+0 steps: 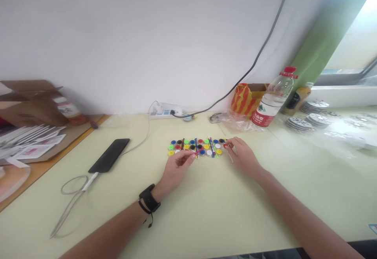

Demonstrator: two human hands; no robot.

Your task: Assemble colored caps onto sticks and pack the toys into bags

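Rows of small round button-like discs (186, 147) in blue, green, yellow, red, black and white lie on the table in front of me. Thin coloured strips (211, 147) run between them in upright lines. My left hand (176, 168), with a black watch (149, 198) at the wrist, pinches a thin red strip (198, 152) over the front row. At the right end of the rows, my right hand (242, 156) is closed, its fingertips on a red disc (226, 145). A thin white strip (230, 157) hangs just below those fingertips.
Left of the rows lies a black phone (109, 156) on a charging cable. Behind stands a power strip (165, 112). A large water bottle (272, 100), a striped bag (244, 101) and stacked discs (299, 124) stand at right. A cardboard box (29, 104) is far left.
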